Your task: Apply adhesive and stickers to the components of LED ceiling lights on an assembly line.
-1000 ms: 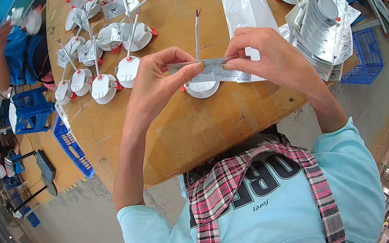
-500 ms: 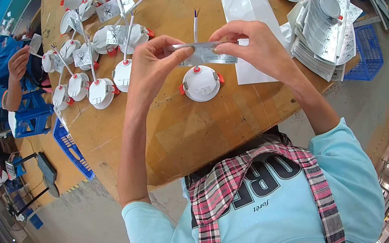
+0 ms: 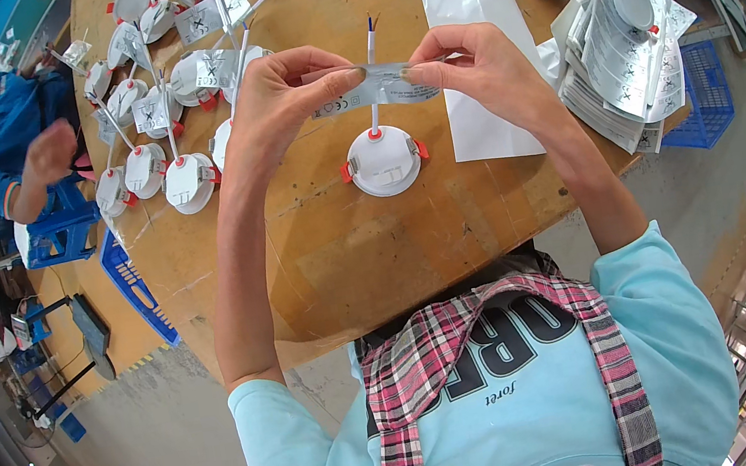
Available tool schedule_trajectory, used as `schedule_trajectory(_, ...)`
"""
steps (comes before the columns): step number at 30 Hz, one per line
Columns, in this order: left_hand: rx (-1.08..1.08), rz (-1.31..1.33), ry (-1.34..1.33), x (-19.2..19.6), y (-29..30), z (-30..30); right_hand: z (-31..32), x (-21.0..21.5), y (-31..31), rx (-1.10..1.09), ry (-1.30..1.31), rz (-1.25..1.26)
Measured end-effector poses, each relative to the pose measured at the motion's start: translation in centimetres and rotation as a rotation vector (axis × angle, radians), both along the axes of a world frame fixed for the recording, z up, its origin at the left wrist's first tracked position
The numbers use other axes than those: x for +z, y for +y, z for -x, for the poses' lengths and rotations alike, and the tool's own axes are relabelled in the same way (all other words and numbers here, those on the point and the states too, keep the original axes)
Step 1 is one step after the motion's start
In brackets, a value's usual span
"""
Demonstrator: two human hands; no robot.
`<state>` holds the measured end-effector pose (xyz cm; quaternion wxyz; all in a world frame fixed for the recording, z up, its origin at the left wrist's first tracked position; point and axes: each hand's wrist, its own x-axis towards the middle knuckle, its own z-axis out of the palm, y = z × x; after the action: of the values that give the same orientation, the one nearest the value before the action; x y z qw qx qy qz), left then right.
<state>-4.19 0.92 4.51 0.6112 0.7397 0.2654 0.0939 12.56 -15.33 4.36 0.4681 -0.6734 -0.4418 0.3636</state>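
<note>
A silver printed label point(image 3: 388, 86) is stretched between my two hands, its middle lying across the white cable point(image 3: 376, 115) of a round white downlight point(image 3: 385, 166). My left hand point(image 3: 287, 99) pinches one end between thumb and fingers. At the other end, my right hand point(image 3: 482, 72) has the same kind of pinch. The downlight lies on the table below my hands, with a red-tipped spring clip on either side. Its cable runs up behind the label and ends in bare coloured wires.
Several labelled downlights point(image 3: 189, 183) crowd the table's left side. On the right lie a glossy white sheet point(image 3: 478, 34) and a tall stack of label sheets point(image 3: 604, 68) with a small white disc on top. Blue baskets point(image 3: 708, 101) flank the table point(image 3: 377, 261). A co-worker's hand point(image 3: 52, 151) shows at left.
My hands have moved slightly up and left with the label, which now lies flatter across the cable. The co-worker's hand has moved lower and is blurred.
</note>
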Motion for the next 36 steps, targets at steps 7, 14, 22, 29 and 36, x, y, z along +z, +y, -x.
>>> schedule_trajectory(7,0.017,-0.258,-0.002,0.4,-0.2,-0.3,0.5,-0.1,-0.3,-0.048,-0.001,0.016)
schedule_trajectory(14,0.025,-0.116,0.022,-0.2,0.2,-0.5,0.1,-0.1,0.2,-0.047,-0.069,0.044)
schedule_trajectory(22,0.04,0.032,-0.046,-1.3,0.7,-0.9,0.1,-0.7,0.5,-0.057,-0.036,0.01)
schedule_trajectory(29,0.018,0.033,-0.018,-1.3,1.1,-1.1,0.2,-1.0,0.8,-0.07,-0.033,-0.036)
schedule_trajectory(36,0.015,0.104,-0.035,-1.8,1.1,-1.3,0.2,-1.2,0.8,-0.075,-0.006,-0.038)
